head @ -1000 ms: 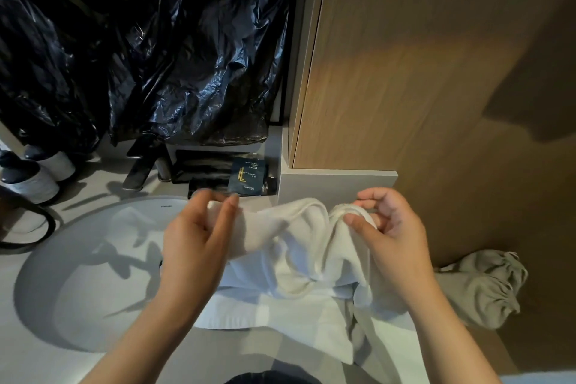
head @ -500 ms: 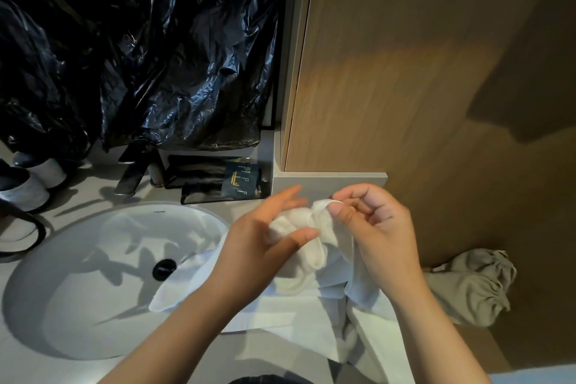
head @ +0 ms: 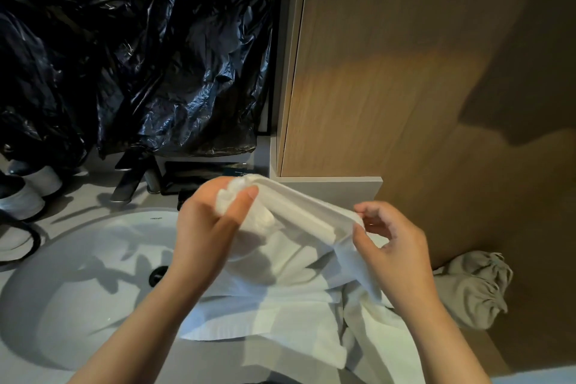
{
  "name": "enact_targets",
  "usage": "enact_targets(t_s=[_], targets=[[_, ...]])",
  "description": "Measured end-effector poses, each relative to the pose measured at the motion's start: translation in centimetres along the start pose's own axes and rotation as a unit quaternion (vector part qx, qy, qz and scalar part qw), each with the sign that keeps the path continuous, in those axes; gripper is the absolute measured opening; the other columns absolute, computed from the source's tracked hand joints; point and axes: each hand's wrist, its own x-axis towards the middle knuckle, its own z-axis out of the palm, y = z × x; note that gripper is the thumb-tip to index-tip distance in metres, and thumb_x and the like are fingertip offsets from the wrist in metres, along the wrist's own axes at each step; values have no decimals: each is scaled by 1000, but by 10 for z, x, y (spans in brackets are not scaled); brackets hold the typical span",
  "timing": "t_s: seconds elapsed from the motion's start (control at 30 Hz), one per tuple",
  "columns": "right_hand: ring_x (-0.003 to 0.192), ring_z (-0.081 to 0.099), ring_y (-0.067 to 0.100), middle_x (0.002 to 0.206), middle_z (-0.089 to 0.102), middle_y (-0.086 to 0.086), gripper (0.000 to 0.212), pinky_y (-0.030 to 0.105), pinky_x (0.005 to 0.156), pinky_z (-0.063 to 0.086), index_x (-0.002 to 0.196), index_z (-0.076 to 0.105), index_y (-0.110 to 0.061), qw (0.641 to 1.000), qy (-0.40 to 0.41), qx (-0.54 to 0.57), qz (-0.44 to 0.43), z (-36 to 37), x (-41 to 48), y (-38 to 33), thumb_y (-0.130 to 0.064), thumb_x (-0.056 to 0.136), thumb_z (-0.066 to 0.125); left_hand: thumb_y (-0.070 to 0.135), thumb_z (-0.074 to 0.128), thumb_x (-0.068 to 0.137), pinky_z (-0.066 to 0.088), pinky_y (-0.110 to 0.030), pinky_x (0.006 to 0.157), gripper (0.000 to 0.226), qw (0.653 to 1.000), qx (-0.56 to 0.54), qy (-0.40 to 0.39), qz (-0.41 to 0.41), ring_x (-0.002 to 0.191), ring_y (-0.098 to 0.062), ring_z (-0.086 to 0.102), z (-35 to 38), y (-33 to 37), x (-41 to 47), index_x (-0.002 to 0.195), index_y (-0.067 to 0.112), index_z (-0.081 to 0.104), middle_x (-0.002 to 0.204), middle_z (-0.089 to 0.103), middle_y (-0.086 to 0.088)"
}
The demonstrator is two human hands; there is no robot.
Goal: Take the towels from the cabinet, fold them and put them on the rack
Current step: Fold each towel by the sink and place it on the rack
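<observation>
A white towel (head: 299,262) is stretched between both hands above the counter, its lower part draped over the sink's right rim and the counter edge. My left hand (head: 208,227) grips a bunched corner of the towel between thumb and fingers. My right hand (head: 389,246) pinches the other end of the folded top edge. A wooden cabinet (head: 389,87) rises behind the hands. No rack is in view.
A white sink (head: 78,284) with a dark drain fills the lower left. Black plastic sheeting (head: 134,50) hangs behind a faucet (head: 127,178). White bottles (head: 21,193) stand at far left. A grey drawstring bag (head: 473,287) lies at right.
My hands, close together half a second ago, have drawn apart, pulling the towel's top edge taut. The left hand went left, the right hand went right.
</observation>
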Motion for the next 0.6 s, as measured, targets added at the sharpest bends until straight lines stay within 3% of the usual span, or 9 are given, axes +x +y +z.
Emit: enact_targets(t_s=[0.13, 0.23, 0.3, 0.37, 0.47, 0.53, 0.6], targets=[[82, 63, 3, 85, 67, -18, 19, 25, 77, 54, 93, 66, -30, 997, -3, -82, 13, 0, 9, 6, -13, 85, 69, 39, 65, 86, 51, -27, 67, 10, 1000, 19, 19, -3, 72, -4, 64, -6, -2, 1, 82, 32, 68, 76, 70, 12], [68, 59, 7, 73, 62, -14, 16, 16, 62, 46, 79, 63, -33, 999, -27, -39, -7, 8, 4, -7, -20, 81, 73, 39, 66, 86, 51, -29, 66, 9, 999, 25, 23, -11, 71, -4, 64, -9, -3, 1, 82, 31, 68, 76, 70, 12], [62, 58, 9, 71, 60, -12, 9, 13, 55, 43, 76, 63, -32, 997, -69, 0, -21, 22, -8, -21, -36, 78, 71, 33, 67, 89, 50, -28, 65, 7, 999, 19, 23, -13, 70, -3, 64, -8, -2, 1, 83, 31, 68, 76, 70, 12], [71, 62, 8, 79, 63, -16, 18, 16, 61, 48, 86, 67, -34, 992, -118, 24, -22, 37, -19, -28, -49, 76, 69, 32, 67, 89, 51, -22, 64, 7, 1000, 8, 22, -8, 70, -3, 64, -6, 1, 0, 82, 32, 68, 76, 70, 12], [102, 59, 0, 113, 61, -26, 42, 21, 85, 54, 118, 63, -36, 990, -137, -33, -19, 52, -21, -25, -51, 80, 71, 30, 66, 90, 47, -11, 61, 8, 1000, 2, 4, 11, 71, 0, 64, -3, 10, -1, 83, 34, 67, 77, 70, 15], [110, 54, -1, 126, 57, -20, 49, 18, 93, 48, 128, 58, -33, 991, -113, -65, -25, 58, -15, -23, -48, 83, 71, 34, 65, 89, 48, -14, 63, 6, 1000, -8, -13, 21, 73, -2, 64, -2, 16, -2, 83, 31, 67, 79, 70, 13], [109, 52, 1, 124, 57, -17, 47, 9, 90, 39, 127, 59, -29, 992, -90, -82, -39, 63, -9, -24, -44, 84, 71, 38, 61, 86, 48, -15, 65, 11, 999, -19, -24, 29, 74, -4, 64, -2, 22, -3, 82, 30, 67, 78, 70, 11]])
